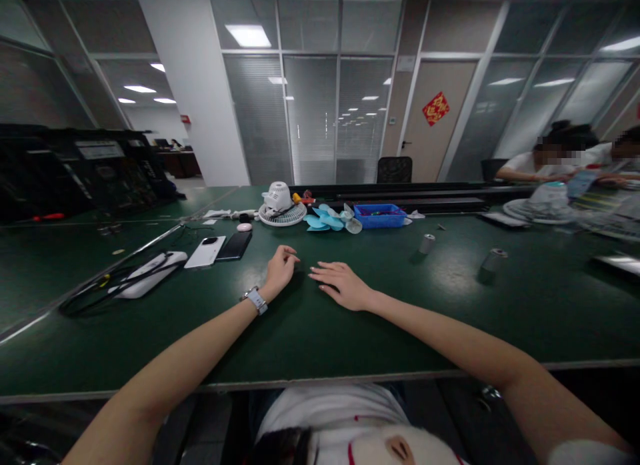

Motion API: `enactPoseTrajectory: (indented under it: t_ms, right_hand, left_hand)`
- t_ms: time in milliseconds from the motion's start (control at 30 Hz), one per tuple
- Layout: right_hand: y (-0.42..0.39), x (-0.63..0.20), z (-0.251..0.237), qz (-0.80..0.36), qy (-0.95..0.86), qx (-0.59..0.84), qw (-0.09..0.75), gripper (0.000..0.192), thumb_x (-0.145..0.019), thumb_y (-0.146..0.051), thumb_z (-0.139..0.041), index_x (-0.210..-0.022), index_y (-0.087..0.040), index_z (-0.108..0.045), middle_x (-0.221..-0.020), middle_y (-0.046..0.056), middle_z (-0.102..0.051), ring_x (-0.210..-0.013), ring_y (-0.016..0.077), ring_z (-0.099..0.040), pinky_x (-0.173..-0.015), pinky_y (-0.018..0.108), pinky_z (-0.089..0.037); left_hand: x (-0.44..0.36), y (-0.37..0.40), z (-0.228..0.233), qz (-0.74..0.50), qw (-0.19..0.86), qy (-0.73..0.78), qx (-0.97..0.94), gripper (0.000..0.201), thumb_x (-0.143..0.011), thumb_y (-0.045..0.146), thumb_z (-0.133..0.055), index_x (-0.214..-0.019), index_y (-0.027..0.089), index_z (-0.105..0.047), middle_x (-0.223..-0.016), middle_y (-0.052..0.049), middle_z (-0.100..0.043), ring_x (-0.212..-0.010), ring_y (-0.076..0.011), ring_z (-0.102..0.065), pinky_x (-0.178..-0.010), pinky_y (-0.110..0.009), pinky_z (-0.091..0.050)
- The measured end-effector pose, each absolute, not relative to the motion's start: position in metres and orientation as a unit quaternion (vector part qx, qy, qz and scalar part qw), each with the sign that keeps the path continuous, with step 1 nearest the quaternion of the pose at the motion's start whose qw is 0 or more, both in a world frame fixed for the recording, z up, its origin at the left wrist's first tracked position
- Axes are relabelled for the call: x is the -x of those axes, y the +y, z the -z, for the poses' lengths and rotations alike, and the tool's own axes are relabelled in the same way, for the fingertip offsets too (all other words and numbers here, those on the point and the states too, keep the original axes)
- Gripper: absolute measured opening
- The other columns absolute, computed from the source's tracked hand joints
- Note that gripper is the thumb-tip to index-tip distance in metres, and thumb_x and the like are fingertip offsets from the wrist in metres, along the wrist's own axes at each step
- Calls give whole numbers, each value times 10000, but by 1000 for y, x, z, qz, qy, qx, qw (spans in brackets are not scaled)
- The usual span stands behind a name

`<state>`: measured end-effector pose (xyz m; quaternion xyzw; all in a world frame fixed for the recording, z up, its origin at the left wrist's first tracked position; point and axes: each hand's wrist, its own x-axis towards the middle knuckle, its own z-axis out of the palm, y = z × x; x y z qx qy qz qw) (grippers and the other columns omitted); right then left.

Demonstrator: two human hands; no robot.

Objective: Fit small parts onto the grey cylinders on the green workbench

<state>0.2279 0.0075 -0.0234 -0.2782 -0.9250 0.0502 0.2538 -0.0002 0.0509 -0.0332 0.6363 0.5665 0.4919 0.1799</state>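
My left hand [280, 270] rests on the dark green table [350, 345] with its fingers loosely curled and nothing in it; a watch sits on that wrist. My right hand [341, 283] lies flat, palm down, just to its right, fingers spread and empty. The two hands nearly touch. Farther back on the table lie a white fan part [279, 205], light blue fan blades [327, 219] and a blue tray [380, 215].
Two phones [220, 249] and a white device with black cables [145, 275] lie at the left. Two small grey cylinders [427, 243] [494, 259] stand at the right. Other people sit at the far right end [550, 159]. Black racks stand at the left.
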Motion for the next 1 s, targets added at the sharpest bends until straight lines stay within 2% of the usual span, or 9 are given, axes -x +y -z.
enactPoseTrajectory:
  t_ms: [100,200,333,467,567,700,1000]
  right_hand:
    - [5,-218,32,-96,-923,275,250,321,-964,-228,-499,-1226,-241,-685,-1243,59,-678,-1198,209,-597,-1036,403,-426]
    - [11,-229,33,-103,-906,311,268,325,-924,-140,-521,-1153,-250,-724,-1128,38,-723,-1024,181,-673,-944,356,-495]
    - [30,-269,19,-42,-866,381,322,402,-893,-73,-491,-1176,-253,-713,-1107,42,-724,-980,195,-673,-917,380,-510]
    - [62,-348,0,98,-745,524,401,370,-924,-146,-451,-1178,-204,-715,-1162,85,-706,-1022,245,-655,-946,407,-480]
    - [81,-412,-3,154,-645,629,405,371,-913,-161,-444,-1168,-181,-713,-1163,109,-702,-1007,260,-653,-911,394,-481]
    - [93,-459,7,173,-578,682,415,366,-893,-163,-447,-1140,-173,-718,-1089,119,-718,-946,252,-653,-842,362,-477]
    - [101,-465,16,150,-571,687,423,350,-872,-168,-453,-1090,-174,-727,-1023,117,-727,-887,234,-649,-830,344,-461]
  left_hand:
    - [-1,51,33,-489,180,561,-644,149,-804,181,-469,-927,219,-545,-832,-25,-730,-834,-197,-679,-823,-340,-487]
    - [0,51,34,-487,192,555,-646,133,-801,181,-466,-898,216,-550,-831,-30,-728,-837,-196,-679,-821,-339,-488]
    - [0,51,34,-489,197,555,-644,114,-794,190,-472,-858,217,-562,-821,-24,-724,-837,-193,-680,-821,-333,-487]
    - [-2,48,31,-486,197,558,-643,101,-791,188,-474,-828,213,-564,-830,-32,-721,-845,-197,-678,-817,-333,-484]
    - [-3,46,28,-480,198,561,-645,104,-791,179,-473,-814,211,-569,-834,-34,-721,-850,-199,-678,-813,-333,-483]
    - [-3,45,28,-476,203,560,-647,113,-795,176,-475,-819,210,-580,-834,-30,-724,-850,-198,-680,-807,-331,-483]
    - [-3,49,32,-469,196,548,-664,118,-793,173,-472,-816,214,-580,-847,-26,-726,-854,-193,-671,-806,-320,-482]
